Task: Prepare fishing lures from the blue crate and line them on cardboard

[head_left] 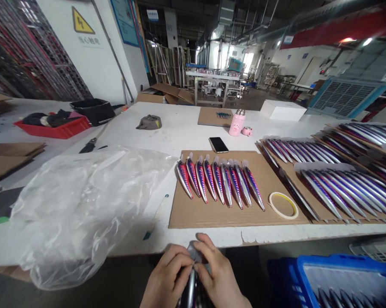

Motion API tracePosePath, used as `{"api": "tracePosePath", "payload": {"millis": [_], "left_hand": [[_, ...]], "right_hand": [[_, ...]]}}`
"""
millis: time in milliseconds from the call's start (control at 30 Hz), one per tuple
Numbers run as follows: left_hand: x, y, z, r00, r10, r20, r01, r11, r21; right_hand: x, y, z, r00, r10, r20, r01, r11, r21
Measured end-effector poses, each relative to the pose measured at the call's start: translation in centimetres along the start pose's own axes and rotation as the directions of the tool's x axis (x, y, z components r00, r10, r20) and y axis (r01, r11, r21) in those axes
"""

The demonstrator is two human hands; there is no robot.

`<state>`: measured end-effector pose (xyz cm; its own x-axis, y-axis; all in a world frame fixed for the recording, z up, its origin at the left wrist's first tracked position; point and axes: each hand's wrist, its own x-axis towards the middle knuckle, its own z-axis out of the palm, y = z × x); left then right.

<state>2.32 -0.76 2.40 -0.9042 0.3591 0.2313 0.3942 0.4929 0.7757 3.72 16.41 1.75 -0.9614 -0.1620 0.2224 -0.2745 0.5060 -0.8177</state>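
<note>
Below the table's front edge, my left hand point(169, 276) and my right hand point(219, 278) both pinch one shiny silver lure-shaped piece point(190, 291), fingers closed around its upper end where a bit of clear wrap point(194, 253) shows. Straight ahead on the white table point(180, 128) lies a cardboard sheet point(212, 214) with a row of several purple, red and silver lures point(220, 179), tips toward me. A roll of tape point(283, 205) lies on the sheet's right end.
A large crumpled clear plastic bag point(80, 209) covers the table's left front. More lures on cardboard point(340, 188) fill the right side. A phone point(218, 144), a pink bottle point(237, 122), a red tray point(53, 127) and a blue crate point(334, 278) are nearby.
</note>
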Motion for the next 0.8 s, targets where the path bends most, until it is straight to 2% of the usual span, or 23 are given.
{"api": "tracePosePath", "payload": {"millis": [100,233,367,567,800], "left_hand": [[-0.1,0.0,0.0,1.0,-0.011,-0.003,0.011,1.0,-0.004],[-0.1,0.0,-0.2,1.0,-0.008,0.026,0.007,1.0,0.004],[0.0,0.2,-0.2,0.998,-0.059,0.022,0.06,0.998,-0.036],[0.0,0.2,0.0,0.995,-0.095,0.02,0.096,0.991,-0.092],[0.1,0.1,0.3,0.995,-0.099,-0.015,0.098,0.992,-0.081]], "right_hand": [[0.0,-0.3,-0.4,0.997,0.0,0.081,0.001,1.0,-0.011],[0.1,-0.6,-0.5,0.995,0.076,0.06,-0.078,0.996,0.036],[0.0,-0.5,-1.0,0.991,0.058,0.121,-0.066,0.996,0.066],[0.0,-0.4,-0.6,0.995,0.103,0.011,-0.104,0.99,0.1],[0.2,-0.4,1.0,0.993,0.033,-0.111,-0.038,0.998,-0.043]]}}
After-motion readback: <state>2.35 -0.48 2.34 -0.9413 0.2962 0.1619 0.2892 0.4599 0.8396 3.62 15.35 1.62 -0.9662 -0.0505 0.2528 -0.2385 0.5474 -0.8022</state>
